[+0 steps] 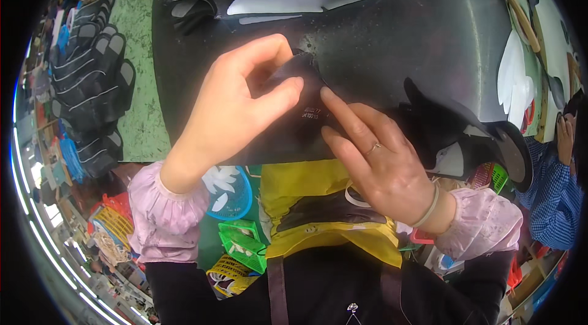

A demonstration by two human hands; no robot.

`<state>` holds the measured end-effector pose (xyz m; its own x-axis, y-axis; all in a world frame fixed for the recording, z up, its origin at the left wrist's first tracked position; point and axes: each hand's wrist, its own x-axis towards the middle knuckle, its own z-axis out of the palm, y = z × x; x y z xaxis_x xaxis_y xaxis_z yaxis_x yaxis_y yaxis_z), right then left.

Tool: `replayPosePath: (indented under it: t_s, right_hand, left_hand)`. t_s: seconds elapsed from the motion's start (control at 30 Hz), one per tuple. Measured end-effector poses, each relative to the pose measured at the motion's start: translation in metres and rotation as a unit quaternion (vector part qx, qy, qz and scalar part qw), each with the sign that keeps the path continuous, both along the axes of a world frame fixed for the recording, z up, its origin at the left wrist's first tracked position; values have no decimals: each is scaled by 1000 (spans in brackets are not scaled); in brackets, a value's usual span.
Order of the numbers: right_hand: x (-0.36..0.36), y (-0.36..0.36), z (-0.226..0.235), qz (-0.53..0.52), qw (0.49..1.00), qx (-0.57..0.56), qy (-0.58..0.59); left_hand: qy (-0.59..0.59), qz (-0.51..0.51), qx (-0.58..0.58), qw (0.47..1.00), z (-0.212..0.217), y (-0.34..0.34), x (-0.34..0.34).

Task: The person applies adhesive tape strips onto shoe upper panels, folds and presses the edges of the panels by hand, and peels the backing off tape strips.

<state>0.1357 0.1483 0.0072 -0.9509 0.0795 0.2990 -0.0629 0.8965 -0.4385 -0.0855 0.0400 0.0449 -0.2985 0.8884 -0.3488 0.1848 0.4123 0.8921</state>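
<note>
1. The left hand (236,95) pinches the black piece (311,93) at its upper edge, thumb on the near face and forefinger curled behind, probably so that the edge stands up within reach.
2. The right hand (383,163) is loosely spread, two fingertips resting at the piece's right side, seemingly to steady it; the piece sits between the two hands, over the dark mat (429,31).
3. The mat lies beneath both hands, likely as a smooth work surface upon the green table (141,123).
4. Beyond the hands, black cutouts with pale patches (275,2) overlap in a pile; well left of the left hand, another pile (92,74) is fanned out, perhaps so each piece lifts off easily.
5. Below the left wrist, a round blue basket (248,198) holds white flat pieces (220,179).
6. Nearer the body, a green basket (254,257) holds small pale items.
7. Beside it is a yellow basket (236,273), its contents too jumbled to tell.
</note>
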Motion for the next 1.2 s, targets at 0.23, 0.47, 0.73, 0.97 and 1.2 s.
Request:
replayPosePath:
  t_s: [0.23, 0.47, 0.73, 0.97, 1.2]
  right_hand:
    - [-36, -17, 2, -60, 994, 59, -71]
    - [8, -3, 24, -38, 998, 11, -56]
    - [53, 12, 38, -41, 993, -2, -107]
    - [97, 67, 46, -104, 993, -54, 1]
    - [88, 64, 35, -167, 981, -53, -89]
  left_hand:
    - [18, 113, 208, 971, -17, -7, 11]
    - [438, -242, 63, 864, -35, -55, 27]
    - [355, -168, 238, 888, -26, -15, 50]
    - [120, -42, 149, 981, -25, 15, 93]
    - [403, -115, 114, 901, -14, 44, 124]
